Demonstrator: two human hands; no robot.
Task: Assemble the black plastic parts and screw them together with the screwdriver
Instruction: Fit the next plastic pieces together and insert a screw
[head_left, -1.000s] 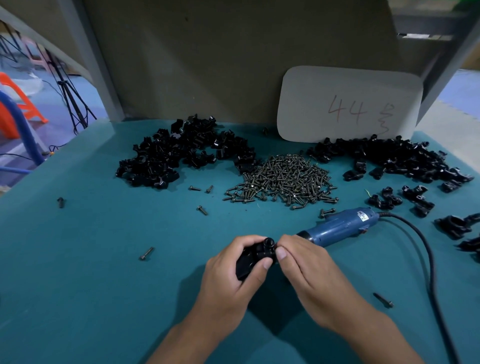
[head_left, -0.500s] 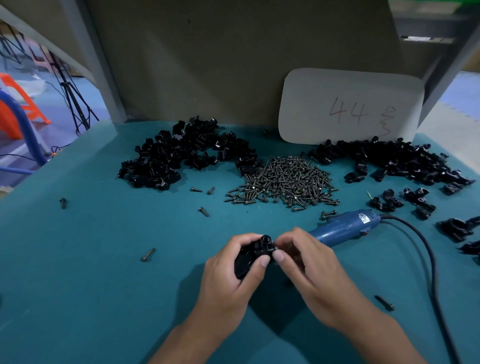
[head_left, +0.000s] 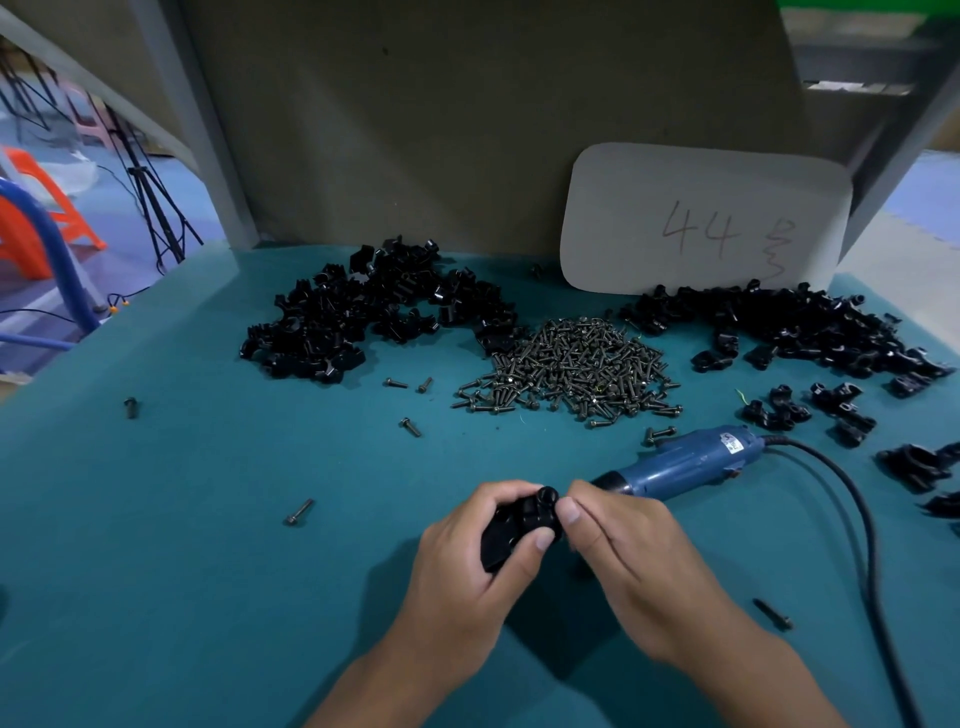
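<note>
With the left hand (head_left: 467, 551) curled firmly around the small black plastic assembly (head_left: 524, 525) just above the teal worktop (head_left: 208, 519), the right hand (head_left: 628, 561) pinching its other end should seat both halves flush before fetching the blue corded electric screwdriver (head_left: 680, 462) lying just behind.

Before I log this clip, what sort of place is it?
Probably a small-parts assembly bench in a workshop: heaps of black plastic parts, a screw pile and a corded blue screwdriver.
</note>
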